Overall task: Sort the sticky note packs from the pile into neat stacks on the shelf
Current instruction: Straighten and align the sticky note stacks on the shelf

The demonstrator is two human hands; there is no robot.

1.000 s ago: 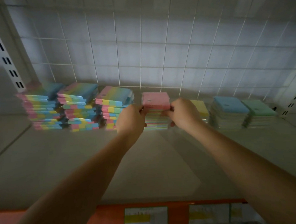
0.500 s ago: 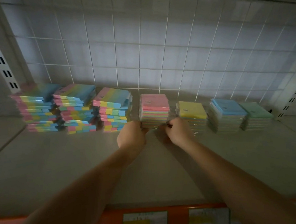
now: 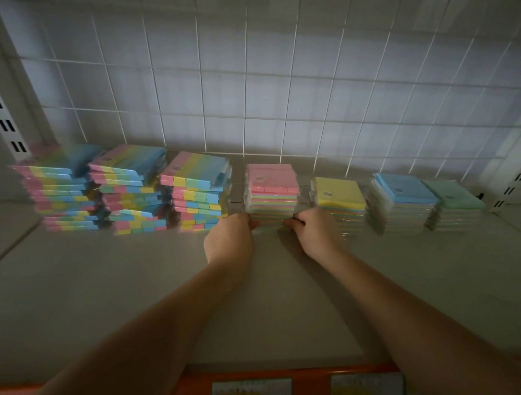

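My left hand (image 3: 229,239) and right hand (image 3: 315,233) pinch the bottom corners of the pink-topped stack (image 3: 272,193), which stands upright on the shelf (image 3: 137,290) dead ahead between them, equally near both.

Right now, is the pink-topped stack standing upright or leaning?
Upright: the pink-topped stack has level layers, with the left hand and right hand at its base.
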